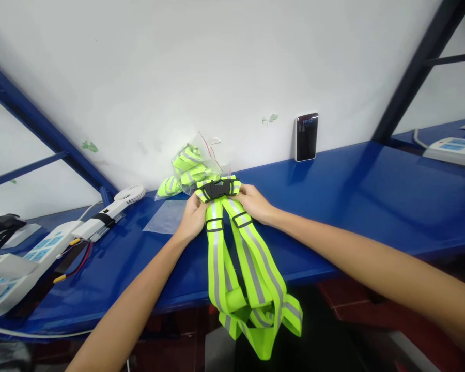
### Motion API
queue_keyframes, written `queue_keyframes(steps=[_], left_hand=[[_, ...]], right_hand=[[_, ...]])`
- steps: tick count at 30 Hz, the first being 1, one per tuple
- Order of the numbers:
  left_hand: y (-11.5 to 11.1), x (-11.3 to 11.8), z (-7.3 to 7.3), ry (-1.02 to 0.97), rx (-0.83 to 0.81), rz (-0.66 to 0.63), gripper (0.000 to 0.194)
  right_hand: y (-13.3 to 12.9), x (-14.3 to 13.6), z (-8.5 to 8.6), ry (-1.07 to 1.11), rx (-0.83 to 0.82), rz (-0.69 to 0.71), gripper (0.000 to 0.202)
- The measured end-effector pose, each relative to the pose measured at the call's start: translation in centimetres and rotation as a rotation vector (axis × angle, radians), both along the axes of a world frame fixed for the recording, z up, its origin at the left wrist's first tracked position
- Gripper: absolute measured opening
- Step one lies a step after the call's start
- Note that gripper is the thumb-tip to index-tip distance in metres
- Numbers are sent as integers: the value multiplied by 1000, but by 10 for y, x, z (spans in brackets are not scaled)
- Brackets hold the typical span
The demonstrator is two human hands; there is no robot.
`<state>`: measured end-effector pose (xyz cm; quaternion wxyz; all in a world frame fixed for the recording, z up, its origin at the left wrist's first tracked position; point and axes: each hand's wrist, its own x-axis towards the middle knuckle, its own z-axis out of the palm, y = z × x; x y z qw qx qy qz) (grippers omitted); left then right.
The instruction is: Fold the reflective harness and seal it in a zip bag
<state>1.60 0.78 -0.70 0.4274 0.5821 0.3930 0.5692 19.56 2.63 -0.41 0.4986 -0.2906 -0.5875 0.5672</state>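
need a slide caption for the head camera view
Left hand and right hand hold yellow-green straps on either side of a black buckle at a blue table.

Fluorescent yellow-green webbing harness (253, 258) that I hold: woven cloth by its look, matt. Its silver-grey lengthwise stripes (216, 258) look smooth, with a faint sheen. Black side-release buckle (219, 189): moulded plastic, low gloss. I read the black rectangular strap sliders (242, 220) as plastic too; metal not excluded. Clear bag with red seal lines (207, 150): thin plastic film, shiny, creased. Flat translucent sheet-like bag (165, 217): plastic film, hazy. Blue tabletop (344, 196): smooth, glossy, mirroring faintly. White wall (217, 67): matt paint, scuffed in patches. Upright black-faced device (306, 137): glossy, glass-like front. Small white fan (129, 195): smooth plastic.
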Motion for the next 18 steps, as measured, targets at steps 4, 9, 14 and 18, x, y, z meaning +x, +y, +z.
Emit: queue_keyframes(steps=[4,9,14,18], left_hand=[[1,2,-3,-19,-8,0,46],[2,1,-5,-25,10,-5,53],[2,-1,-4,29,23,-5,56],[1,-2,-5,41,-4,-9,57]], right_hand=[[-4,-1,1,9,-20,-14,28],[-3,-3,-4,-2,-5,-80,30],[-4,-2,-4,55,-79,-20,31],[-4,-1,-5,-3,-90,-56,23]])
